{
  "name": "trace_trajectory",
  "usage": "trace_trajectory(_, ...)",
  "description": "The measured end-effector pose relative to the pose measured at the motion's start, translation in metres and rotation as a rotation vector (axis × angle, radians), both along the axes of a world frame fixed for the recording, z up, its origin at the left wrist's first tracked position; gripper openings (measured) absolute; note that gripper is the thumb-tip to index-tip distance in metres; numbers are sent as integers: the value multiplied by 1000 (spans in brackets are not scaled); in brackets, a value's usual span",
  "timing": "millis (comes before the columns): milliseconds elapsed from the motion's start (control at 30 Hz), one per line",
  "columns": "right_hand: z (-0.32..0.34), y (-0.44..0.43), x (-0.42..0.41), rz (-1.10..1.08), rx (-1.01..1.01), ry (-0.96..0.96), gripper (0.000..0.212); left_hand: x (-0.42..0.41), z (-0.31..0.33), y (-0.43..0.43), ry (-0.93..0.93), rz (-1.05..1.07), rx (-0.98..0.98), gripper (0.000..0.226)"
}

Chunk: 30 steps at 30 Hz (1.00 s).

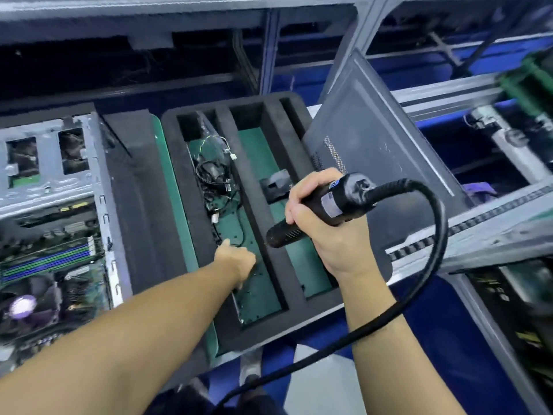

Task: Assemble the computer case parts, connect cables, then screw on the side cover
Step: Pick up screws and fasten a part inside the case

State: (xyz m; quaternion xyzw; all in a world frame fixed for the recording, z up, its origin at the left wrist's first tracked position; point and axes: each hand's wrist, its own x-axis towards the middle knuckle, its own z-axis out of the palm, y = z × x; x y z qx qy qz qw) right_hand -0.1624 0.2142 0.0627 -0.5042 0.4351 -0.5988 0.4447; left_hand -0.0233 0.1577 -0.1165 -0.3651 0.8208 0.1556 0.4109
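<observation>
My right hand [323, 223] grips a black electric screwdriver [329, 205] with a thick black cord [431, 259] looping down to the right. My left hand [236, 259] reaches into the left slot of a black foam tray [209, 223], fingers down among small screws on the green mat; what the fingers hold is hidden. Black cables [215, 175] lie further up that slot. The open computer case [51, 205] with its motherboard lies at the left. A dark grey side cover [380, 139] leans tilted behind the tray.
A small black part [275, 187] sits in the tray's middle slot. A metal conveyor rail [478, 229] runs along the right. Grey frame posts and dark shelves stand behind. Blue floor and my shoes show below the bench edge.
</observation>
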Motion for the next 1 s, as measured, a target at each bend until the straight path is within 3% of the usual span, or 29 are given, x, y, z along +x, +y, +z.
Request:
trace_trajectory(233, -7, -2, -8, -7, -1, 28, 32, -10, -25, 21, 50, -7, -161, 42)
trace_trajectory(367, -8, -5, -6, 23, -10, 20, 32, -10, -27, 28, 92, -49, -224, 25)
trace_trajectory(433, -8, -5, -2, 36, -8, 14, 32, -10, -24, 28, 105, -20, -187, 26)
trace_trajectory(533, -4, -7, 1, 46, -3, 13, 32, -10, -8, 15, 170, 163, 15, 22)
trace_trajectory(633, 6, -11, 3, 45, -7, -4, 31, -7, 25, -16, 434, 530, 212, 1)
trace_trajectory(800, 44, -27, 20, 6, -117, -104, 26, 32, 113, -67, 1119, 1241, 475, 15)
trace_trajectory(900, 71, -41, 42, -22, -204, -171, 21, 78, 156, -73, 1473, 1368, 596, 10)
trace_trajectory(1000, 95, -53, 73, -1, -276, -255, 20, 121, 176, -63, 1672, 1445, 650, 10)
